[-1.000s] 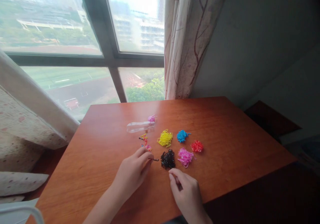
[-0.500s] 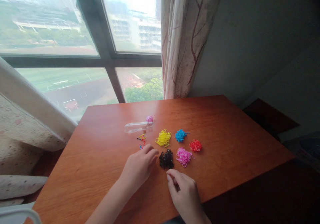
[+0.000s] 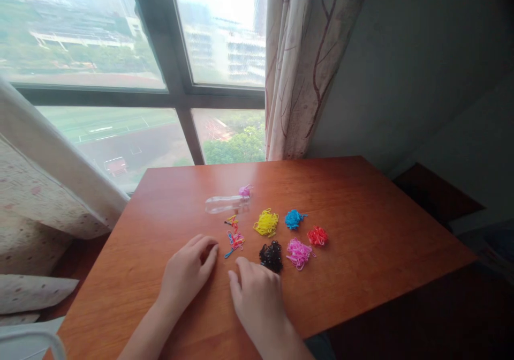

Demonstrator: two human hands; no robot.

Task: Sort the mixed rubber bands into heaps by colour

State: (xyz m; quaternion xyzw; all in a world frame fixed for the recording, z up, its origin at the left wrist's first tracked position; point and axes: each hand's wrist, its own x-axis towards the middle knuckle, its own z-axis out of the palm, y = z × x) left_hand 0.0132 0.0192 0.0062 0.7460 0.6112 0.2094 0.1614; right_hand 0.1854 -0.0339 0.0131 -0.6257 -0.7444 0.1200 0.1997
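Observation:
My left hand (image 3: 187, 268) rests on the table left of a small mixed pile of coloured rubber bands (image 3: 235, 240). Its thumb and fingertips come together; anything between them is too small to make out. My right hand (image 3: 257, 290) reaches from the front, just below the pile of black rubber bands (image 3: 271, 256), partly covering its near edge. Thumb and index finger are apart, with nothing visible between them. Right of the black pile lie pink rubber bands (image 3: 299, 253). Yellow (image 3: 266, 223), blue (image 3: 294, 219) and red (image 3: 317, 236) rubber-band piles are farther back.
A clear plastic container (image 3: 225, 204) lies on its side behind the piles, a pink piece (image 3: 245, 190) at its right end. A few loose bands (image 3: 232, 222) lie in front of it. The wooden table (image 3: 361, 274) meets the window and curtain (image 3: 293, 70) at the back.
My left hand has moved left and back from the black pile, uncovering the mixed bands. My right hand has moved left, its thumb and finger parting. The view has shifted slightly.

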